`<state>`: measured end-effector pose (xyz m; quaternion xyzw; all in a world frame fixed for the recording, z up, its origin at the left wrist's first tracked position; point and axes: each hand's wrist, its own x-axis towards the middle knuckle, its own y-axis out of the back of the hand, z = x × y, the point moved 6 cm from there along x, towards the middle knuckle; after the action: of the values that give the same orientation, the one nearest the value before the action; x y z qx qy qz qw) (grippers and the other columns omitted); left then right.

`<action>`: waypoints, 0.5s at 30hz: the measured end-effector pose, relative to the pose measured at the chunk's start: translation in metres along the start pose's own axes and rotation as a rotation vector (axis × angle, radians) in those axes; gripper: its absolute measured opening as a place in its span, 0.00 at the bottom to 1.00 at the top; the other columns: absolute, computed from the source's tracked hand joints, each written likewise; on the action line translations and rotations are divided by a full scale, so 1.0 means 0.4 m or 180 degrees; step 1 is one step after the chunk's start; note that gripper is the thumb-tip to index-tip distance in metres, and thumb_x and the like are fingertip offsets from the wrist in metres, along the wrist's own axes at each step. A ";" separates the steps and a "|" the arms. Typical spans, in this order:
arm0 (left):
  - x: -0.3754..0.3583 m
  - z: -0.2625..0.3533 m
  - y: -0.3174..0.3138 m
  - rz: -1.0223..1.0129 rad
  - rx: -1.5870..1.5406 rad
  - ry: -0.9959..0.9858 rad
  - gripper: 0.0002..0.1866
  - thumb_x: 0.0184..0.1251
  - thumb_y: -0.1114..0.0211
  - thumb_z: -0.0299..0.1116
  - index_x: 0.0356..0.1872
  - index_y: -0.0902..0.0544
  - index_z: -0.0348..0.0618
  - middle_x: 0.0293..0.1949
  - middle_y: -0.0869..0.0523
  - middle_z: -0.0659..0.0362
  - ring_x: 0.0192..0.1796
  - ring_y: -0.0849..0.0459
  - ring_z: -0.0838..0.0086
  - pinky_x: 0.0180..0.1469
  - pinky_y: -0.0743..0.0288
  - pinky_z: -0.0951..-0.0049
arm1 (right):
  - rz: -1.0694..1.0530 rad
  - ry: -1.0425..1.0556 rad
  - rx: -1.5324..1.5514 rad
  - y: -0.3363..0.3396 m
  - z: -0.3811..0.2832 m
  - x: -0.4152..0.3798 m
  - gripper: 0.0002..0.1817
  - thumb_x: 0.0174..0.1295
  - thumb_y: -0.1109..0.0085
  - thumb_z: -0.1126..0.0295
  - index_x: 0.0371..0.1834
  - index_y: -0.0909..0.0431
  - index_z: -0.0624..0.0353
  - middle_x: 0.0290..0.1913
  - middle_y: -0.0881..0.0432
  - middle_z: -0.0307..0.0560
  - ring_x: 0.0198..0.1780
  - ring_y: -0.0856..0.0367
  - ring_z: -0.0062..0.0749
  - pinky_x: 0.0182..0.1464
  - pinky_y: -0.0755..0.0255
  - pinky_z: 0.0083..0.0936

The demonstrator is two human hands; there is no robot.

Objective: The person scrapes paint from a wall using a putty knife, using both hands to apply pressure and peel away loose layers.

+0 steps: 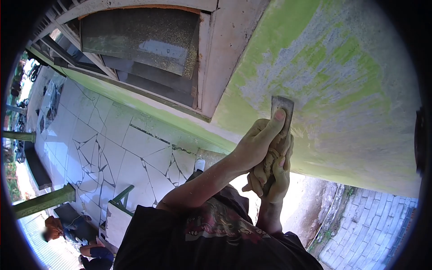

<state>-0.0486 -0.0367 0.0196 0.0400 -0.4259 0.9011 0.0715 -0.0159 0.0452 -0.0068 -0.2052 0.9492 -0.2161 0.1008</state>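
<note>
A scraper with a flat, worn metal blade is held in both of my hands, its blade end against the green painted wall. My left hand is closed around it near the blade, with the thumb pressed flat along the metal. Lower down, my right hand grips the handle end, which the fingers mostly hide. Around the blade, the wall has a broad patch where the green is scraped to pale grey. Dust coats my fingers.
A window with a weathered white frame is left of the scraped patch. Below lies a cracked white tile floor. Green posts and seated people are at lower left. Grey paving shows at lower right.
</note>
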 end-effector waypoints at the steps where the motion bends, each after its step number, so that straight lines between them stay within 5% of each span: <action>1: -0.001 0.011 0.000 0.0013 -0.0007 -0.0031 0.35 0.76 0.63 0.59 0.17 0.29 0.42 0.13 0.27 0.61 0.17 0.25 0.77 0.23 0.30 0.77 | -0.0066 -0.0176 0.0066 0.012 0.013 0.000 0.28 0.74 0.64 0.57 0.71 0.56 0.55 0.15 0.38 0.42 0.05 0.47 0.22 0.05 0.43 0.19; 4: -0.009 -0.033 -0.004 0.0284 0.0061 0.0266 0.34 0.76 0.62 0.58 0.17 0.28 0.41 0.13 0.27 0.60 0.17 0.24 0.76 0.22 0.30 0.77 | -0.0278 -0.0043 0.0116 0.014 0.000 -0.018 0.29 0.74 0.64 0.56 0.72 0.57 0.54 0.15 0.38 0.43 0.06 0.45 0.22 0.06 0.42 0.19; 9: 0.008 0.048 0.002 -0.0127 -0.0182 -0.0233 0.34 0.77 0.62 0.57 0.17 0.29 0.41 0.13 0.27 0.59 0.17 0.23 0.75 0.22 0.29 0.76 | 0.0278 0.0195 -0.0311 -0.003 0.013 0.035 0.31 0.72 0.60 0.58 0.70 0.56 0.64 0.16 0.36 0.42 0.06 0.45 0.21 0.06 0.43 0.17; 12: -0.013 -0.035 0.026 0.0043 -0.0037 0.0236 0.34 0.77 0.62 0.57 0.17 0.29 0.41 0.13 0.27 0.59 0.17 0.24 0.74 0.22 0.29 0.76 | -0.0383 0.0007 -0.0059 0.000 0.015 -0.001 0.28 0.72 0.61 0.58 0.68 0.52 0.63 0.16 0.36 0.42 0.06 0.47 0.21 0.06 0.45 0.18; 15: -0.007 -0.030 0.040 0.0066 -0.0112 0.0093 0.34 0.77 0.62 0.57 0.16 0.29 0.42 0.14 0.27 0.60 0.17 0.25 0.75 0.22 0.30 0.76 | -0.0179 -0.0052 -0.0195 0.039 0.060 0.012 0.26 0.72 0.61 0.57 0.65 0.49 0.62 0.15 0.37 0.43 0.06 0.47 0.21 0.06 0.47 0.18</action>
<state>-0.0486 -0.0378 -0.0005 0.0212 -0.4410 0.8946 0.0691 -0.0189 0.0471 -0.0358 -0.2366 0.9484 -0.1881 0.0961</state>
